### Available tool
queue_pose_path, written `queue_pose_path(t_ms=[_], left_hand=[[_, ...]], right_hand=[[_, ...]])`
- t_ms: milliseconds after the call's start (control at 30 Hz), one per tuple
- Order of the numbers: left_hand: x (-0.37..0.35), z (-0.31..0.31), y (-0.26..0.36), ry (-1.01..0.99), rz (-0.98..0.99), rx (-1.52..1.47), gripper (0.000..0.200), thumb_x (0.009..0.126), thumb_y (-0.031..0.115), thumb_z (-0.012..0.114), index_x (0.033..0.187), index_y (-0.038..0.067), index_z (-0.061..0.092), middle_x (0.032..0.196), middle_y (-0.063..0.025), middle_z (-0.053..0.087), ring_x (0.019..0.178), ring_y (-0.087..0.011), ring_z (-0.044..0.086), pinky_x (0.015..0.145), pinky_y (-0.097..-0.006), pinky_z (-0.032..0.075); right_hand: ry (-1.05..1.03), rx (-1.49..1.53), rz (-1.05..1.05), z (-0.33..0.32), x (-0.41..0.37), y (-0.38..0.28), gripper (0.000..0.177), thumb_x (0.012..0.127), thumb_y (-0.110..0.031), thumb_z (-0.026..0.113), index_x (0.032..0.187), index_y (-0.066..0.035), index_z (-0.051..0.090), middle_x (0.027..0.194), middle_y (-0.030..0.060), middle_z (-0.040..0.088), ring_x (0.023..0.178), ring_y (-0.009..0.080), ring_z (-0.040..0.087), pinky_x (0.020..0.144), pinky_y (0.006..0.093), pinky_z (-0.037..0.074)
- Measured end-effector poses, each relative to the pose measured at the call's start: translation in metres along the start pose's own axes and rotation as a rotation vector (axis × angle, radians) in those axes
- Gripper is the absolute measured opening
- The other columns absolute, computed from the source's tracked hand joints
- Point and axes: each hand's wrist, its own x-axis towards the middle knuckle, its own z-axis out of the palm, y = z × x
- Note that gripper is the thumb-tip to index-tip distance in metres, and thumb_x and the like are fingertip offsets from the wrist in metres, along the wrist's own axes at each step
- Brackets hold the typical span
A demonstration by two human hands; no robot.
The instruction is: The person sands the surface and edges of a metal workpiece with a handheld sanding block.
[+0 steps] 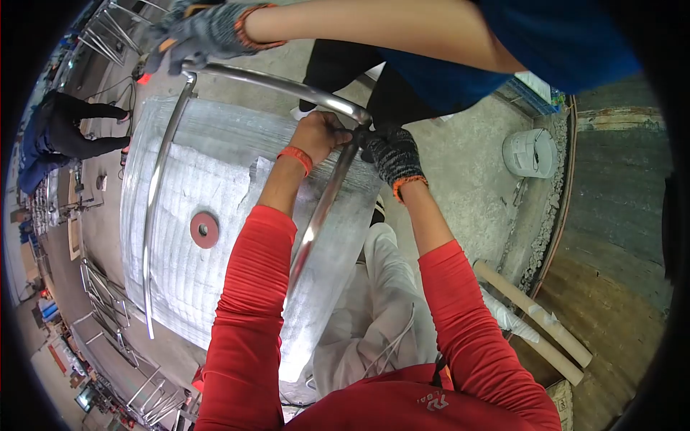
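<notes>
A shiny bent metal tube frame [321, 197] stands over a table wrapped in clear plastic [215, 158]. My bare left hand [316, 136], with an orange band at its wrist, is closed in a pinch beside the frame's near corner; what its fingertips hold is hidden. In a dark knit glove with an orange cuff, my right hand [392, 154] wraps round that same corner from the other side. A reddish-brown ring-shaped disc [204, 230] lies flat on the plastic, between the two long legs of the frame.
Opposite me, a co-worker's gloved hand [205, 34] is at the frame's far corner with a partly hidden tool. Another person [65, 136] bends over at far left. A white bucket [530, 153] and cardboard tubes [535, 312] are at right. More metal frames [108, 298] stand at left.
</notes>
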Motion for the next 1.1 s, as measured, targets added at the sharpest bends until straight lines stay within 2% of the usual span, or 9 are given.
queue_pose_path(t_ms=[167, 400, 600, 733, 800, 867, 967, 1067, 1100], left_hand=[[-0.009, -0.012, 0.019, -0.114, -0.057, 0.172, 0.022, 0.077, 0.012, 0.080, 0.080, -0.005, 0.067, 0.069, -0.0105, 0.065, 0.066, -0.0183, 0.062, 0.065, -0.0331, 0.050], [-0.037, -0.011, -0.006, -0.156, -0.123, 0.193, 0.019, 0.078, 0.010, 0.080, 0.081, -0.003, 0.067, 0.067, -0.0059, 0.063, 0.062, -0.0151, 0.058, 0.058, -0.0335, 0.047], [-0.113, -0.015, -0.012, -0.233, -0.198, 0.169, 0.016, 0.078, 0.007, 0.079, 0.079, -0.001, 0.065, 0.067, -0.0037, 0.061, 0.062, -0.0126, 0.057, 0.057, -0.0322, 0.045], [-0.178, -0.015, -0.020, -0.113, -0.304, 0.137, 0.022, 0.075, 0.009, 0.082, 0.079, -0.002, 0.063, 0.066, -0.0056, 0.059, 0.065, -0.0143, 0.056, 0.060, -0.0330, 0.046], [-0.220, -0.015, -0.004, -0.122, -0.297, 0.368, 0.027, 0.073, 0.009, 0.082, 0.092, -0.001, 0.065, 0.072, -0.0108, 0.062, 0.072, -0.0215, 0.063, 0.069, -0.0352, 0.050], [-0.265, -0.005, -0.012, -0.155, -0.082, 0.242, 0.053, 0.070, 0.009, 0.082, 0.118, 0.003, 0.061, 0.085, -0.0160, 0.067, 0.084, -0.0287, 0.068, 0.080, -0.0376, 0.053], [-0.302, 0.024, 0.018, -0.144, 0.085, 0.347, 0.088, 0.068, 0.006, 0.082, 0.144, 0.008, 0.039, 0.100, -0.0183, 0.068, 0.094, -0.0305, 0.068, 0.085, -0.0395, 0.053], [-0.311, 0.021, 0.024, -0.070, -0.138, -0.071, 0.083, 0.071, 0.011, 0.080, 0.144, 0.010, 0.039, 0.108, -0.0226, 0.065, 0.099, -0.0382, 0.065, 0.087, -0.0436, 0.052], [-0.310, 0.014, 0.040, -0.104, -0.291, -0.068, 0.085, 0.073, 0.016, 0.081, 0.146, 0.011, 0.037, 0.118, -0.0249, 0.060, 0.108, -0.0381, 0.062, 0.090, -0.0437, 0.051]], right_hand=[[-0.100, -0.058, 0.200, 0.001, -0.011, -0.016, 0.017, 0.089, -0.020, 0.070, 0.094, -0.004, 0.070, 0.073, 0.0064, 0.071, 0.062, 0.0121, 0.063, 0.054, 0.0285, 0.047], [-0.092, 0.162, 0.103, 0.027, -0.038, 0.027, 0.031, 0.087, -0.030, 0.069, 0.091, 0.001, 0.071, 0.074, 0.0122, 0.071, 0.066, 0.0185, 0.068, 0.067, 0.0324, 0.053], [-0.192, -0.044, 0.123, 0.045, -0.113, 0.018, 0.027, 0.088, -0.028, 0.069, 0.091, -0.002, 0.072, 0.076, 0.0103, 0.070, 0.062, 0.0174, 0.063, 0.061, 0.0330, 0.050], [-0.206, -0.116, 0.091, 0.073, -0.167, 0.048, 0.034, 0.090, -0.035, 0.065, 0.102, -0.004, 0.069, 0.084, 0.0137, 0.070, 0.077, 0.0252, 0.066, 0.072, 0.0374, 0.051], [-0.223, -0.180, 0.070, 0.068, -0.197, 0.045, 0.038, 0.090, -0.039, 0.065, 0.106, -0.004, 0.067, 0.095, 0.0166, 0.071, 0.089, 0.0306, 0.068, 0.079, 0.0411, 0.052], [-0.343, 0.261, -0.116, 0.064, -0.224, 0.061, 0.019, 0.094, -0.011, 0.059, 0.107, 0.001, 0.066, 0.095, 0.0110, 0.071, 0.088, 0.0189, 0.067, 0.084, 0.0326, 0.053], [-0.818, -0.065, -0.223, 0.036, -0.240, 0.032, 0.028, 0.095, -0.008, 0.060, 0.122, -0.003, 0.061, 0.113, 0.0068, 0.068, 0.101, 0.0136, 0.063, 0.092, 0.0297, 0.051], [-0.922, 0.378, -0.073, 0.028, -0.232, 0.025, 0.033, 0.093, -0.008, 0.061, 0.125, -0.003, 0.059, 0.118, 0.0064, 0.067, 0.104, 0.0149, 0.063, 0.092, 0.0305, 0.050], [-0.930, 0.273, 0.002, 0.019, -0.230, 0.005, 0.037, 0.093, -0.009, 0.060, 0.130, -0.003, 0.056, 0.120, 0.0064, 0.066, 0.107, 0.0148, 0.062, 0.093, 0.0324, 0.050]])
